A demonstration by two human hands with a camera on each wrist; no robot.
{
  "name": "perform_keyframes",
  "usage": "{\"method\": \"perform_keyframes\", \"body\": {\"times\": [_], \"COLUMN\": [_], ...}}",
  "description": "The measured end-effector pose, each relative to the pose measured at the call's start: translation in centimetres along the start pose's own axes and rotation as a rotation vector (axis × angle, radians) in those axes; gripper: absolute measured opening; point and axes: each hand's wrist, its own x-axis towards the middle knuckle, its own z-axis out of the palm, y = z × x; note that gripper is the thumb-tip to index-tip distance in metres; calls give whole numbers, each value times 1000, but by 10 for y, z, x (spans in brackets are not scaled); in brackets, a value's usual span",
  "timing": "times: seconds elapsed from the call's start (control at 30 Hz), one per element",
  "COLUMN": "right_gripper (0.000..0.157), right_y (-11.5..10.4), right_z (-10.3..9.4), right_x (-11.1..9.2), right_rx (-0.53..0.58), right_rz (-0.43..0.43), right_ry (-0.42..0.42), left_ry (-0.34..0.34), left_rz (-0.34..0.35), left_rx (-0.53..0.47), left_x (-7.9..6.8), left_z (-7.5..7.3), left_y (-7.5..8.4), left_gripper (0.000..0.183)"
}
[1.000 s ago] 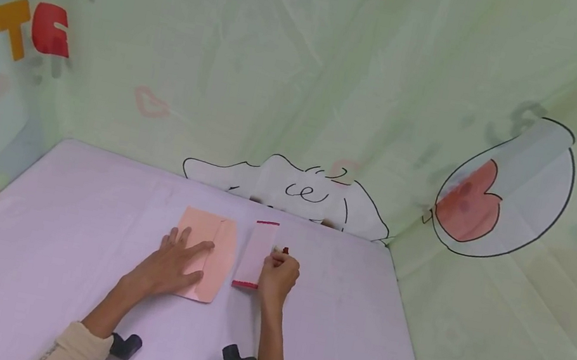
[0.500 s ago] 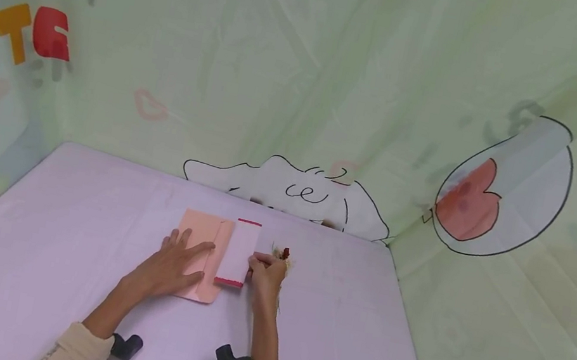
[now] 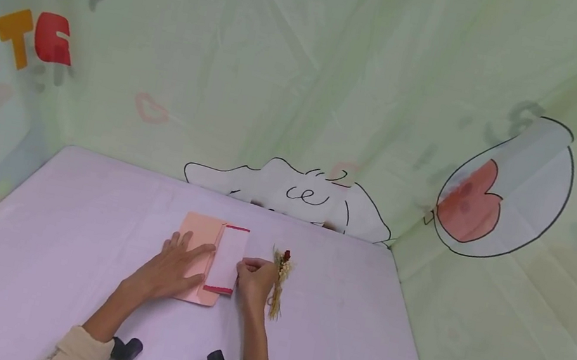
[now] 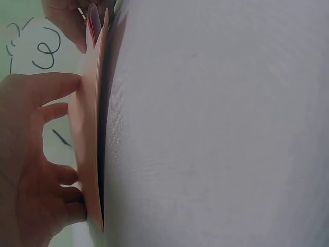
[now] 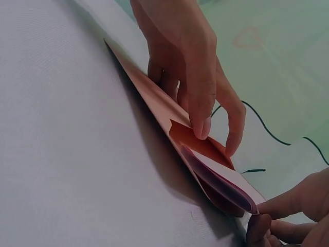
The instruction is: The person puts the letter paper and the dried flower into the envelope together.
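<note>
A peach paper envelope (image 3: 201,227) lies on the table. My left hand (image 3: 169,270) rests on it with fingers spread, thumb and fingertips on the paper. Its mouth gapes in the right wrist view, showing a darker orange inside (image 5: 196,141). A folded pale pink card (image 3: 228,258) with red bands at both ends overlaps the envelope's right side. In the right wrist view the card's left edge (image 5: 191,154) sits at the envelope's mouth. My right hand (image 3: 256,282) pinches the card's outer edge between thumb and forefinger.
Just right of my right hand lies a small dried-flower bunch (image 3: 282,269) with a dark red bloom and straw-coloured stems. Pale green printed fabric (image 3: 222,97) rises behind the lilac-covered table (image 3: 352,346). Dark wrist mounts (image 3: 126,350) stick out by both sleeves.
My right hand has slid the card leftward from beside the envelope to its open side. The dried-flower bunch, earlier mostly behind that hand, now shows. My left hand has stayed in place.
</note>
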Motion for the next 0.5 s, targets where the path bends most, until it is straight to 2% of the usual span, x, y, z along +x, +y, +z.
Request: {"method": "perform_keyframes", "body": {"times": [0.5], "right_gripper": [6], "right_y": [-3], "right_z": [8], "right_x": [-2], "right_rx": [-67], "right_rz": [-33], "right_ry": [-20], "left_ry": [9], "left_rz": [13], "left_rx": [7], "left_x": [1], "left_z": [0], "left_y": [-2], "left_gripper": [60]}}
